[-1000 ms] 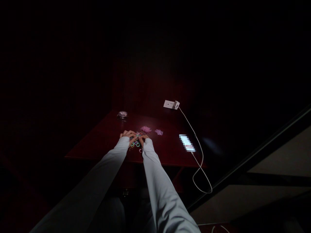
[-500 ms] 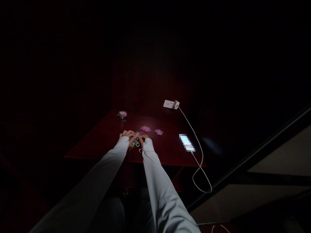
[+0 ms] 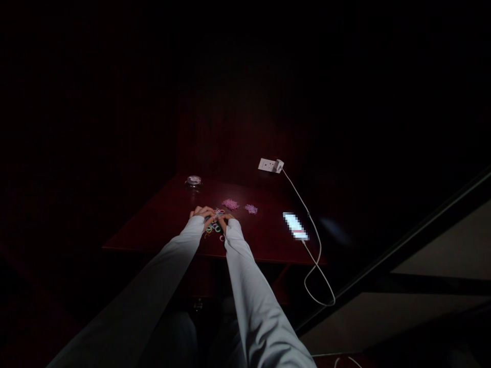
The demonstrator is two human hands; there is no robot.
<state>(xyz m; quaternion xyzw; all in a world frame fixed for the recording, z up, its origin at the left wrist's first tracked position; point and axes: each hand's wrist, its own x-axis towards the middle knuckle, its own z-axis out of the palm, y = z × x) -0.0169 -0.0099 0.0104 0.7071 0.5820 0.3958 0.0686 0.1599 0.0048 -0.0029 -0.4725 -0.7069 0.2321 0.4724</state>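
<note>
A loose cluster of coloured rings [image 3: 217, 229] is spread on the dark red table [image 3: 153, 225], just on the near side of the pink pile [image 3: 230, 204] and a little to its left, with one pale pink ring [image 3: 222, 238] set apart at the cluster's near end. The cluster is partly covered by the left hand [image 3: 202, 212], which is placed left of the pink pile with its fingers bent and its thumb brought inward. From the near side of the pink pile, the right hand [image 3: 225, 220] is brought in, its fingertips narrowly separated from those of the left; whether a ring is pinched by either hand cannot be told at this size. Just right of the pink pile a smaller purple pile [image 3: 251, 209] is seen. A strip of table top is left between the pink pile and the near edge [image 3: 268, 260], which is crossed by both pale sleeves [image 3: 249, 276]. To the far left of the pink pile, a round lidded jar [image 3: 194, 181] is stood near the back, and a wider stretch of top is left out to the slanting left edge [image 3: 140, 211]. Well to the right of the pink pile, a lit, blurred phone [image 3: 294, 225] is joined by a white cable [image 3: 297, 191], looped down past the near edge, to a plug [image 3: 279, 165] in a white socket [image 3: 267, 164] beyond the pile.
</note>
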